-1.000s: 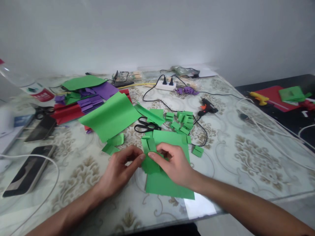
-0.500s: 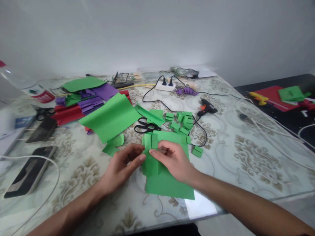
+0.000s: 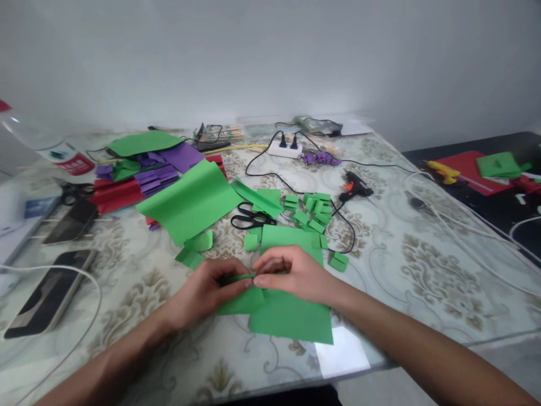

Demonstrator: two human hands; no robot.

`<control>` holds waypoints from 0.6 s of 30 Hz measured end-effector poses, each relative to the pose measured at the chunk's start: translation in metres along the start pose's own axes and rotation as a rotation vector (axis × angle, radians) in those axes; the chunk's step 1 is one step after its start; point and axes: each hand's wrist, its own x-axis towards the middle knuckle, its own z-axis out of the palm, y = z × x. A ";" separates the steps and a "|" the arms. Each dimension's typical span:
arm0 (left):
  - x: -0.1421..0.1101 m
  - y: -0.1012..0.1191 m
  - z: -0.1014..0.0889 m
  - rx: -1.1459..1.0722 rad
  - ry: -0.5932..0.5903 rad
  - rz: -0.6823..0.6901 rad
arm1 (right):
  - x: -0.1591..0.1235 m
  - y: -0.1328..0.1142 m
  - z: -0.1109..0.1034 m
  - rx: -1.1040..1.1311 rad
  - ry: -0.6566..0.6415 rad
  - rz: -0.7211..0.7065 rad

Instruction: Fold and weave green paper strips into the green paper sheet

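Note:
A folded piece of green paper (image 3: 240, 303) is pinched between my two hands near the table's front. My left hand (image 3: 211, 285) grips its upper edge with thumb and fingers. My right hand (image 3: 291, 273) closes on the same edge from the other side, its fingertips almost meeting the left ones. Beneath lies a flat green sheet (image 3: 291, 321), partly covered by my right hand. Small folded green pieces (image 3: 316, 211) lie in a loose heap beyond it, and one green piece (image 3: 251, 242) sits by the sheet's left edge. Black-handled scissors (image 3: 253, 217) rest just behind.
A large green sheet (image 3: 190, 200) lies over purple and red paper at left. A black glue gun (image 3: 356, 186) trails its cord from a white power strip (image 3: 284, 148). Phones (image 3: 51, 293), a bottle (image 3: 63, 152) and white cables (image 3: 473, 225) lie around the sides.
The folded green paper has turned from upright to sideways and come nearer to me. Both hands closed in on its edge. A small green piece behind it now shows.

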 end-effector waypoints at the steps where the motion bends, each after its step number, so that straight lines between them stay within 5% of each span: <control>1: 0.000 0.000 0.000 0.008 -0.003 -0.005 | 0.001 0.002 -0.001 0.001 -0.043 0.013; 11: 0.007 -0.010 -0.013 -0.144 0.142 -0.128 | 0.006 -0.002 -0.007 -0.120 0.173 -0.071; 18: 0.005 -0.004 -0.009 -0.174 0.245 -0.057 | 0.005 0.001 -0.004 -0.077 0.170 -0.107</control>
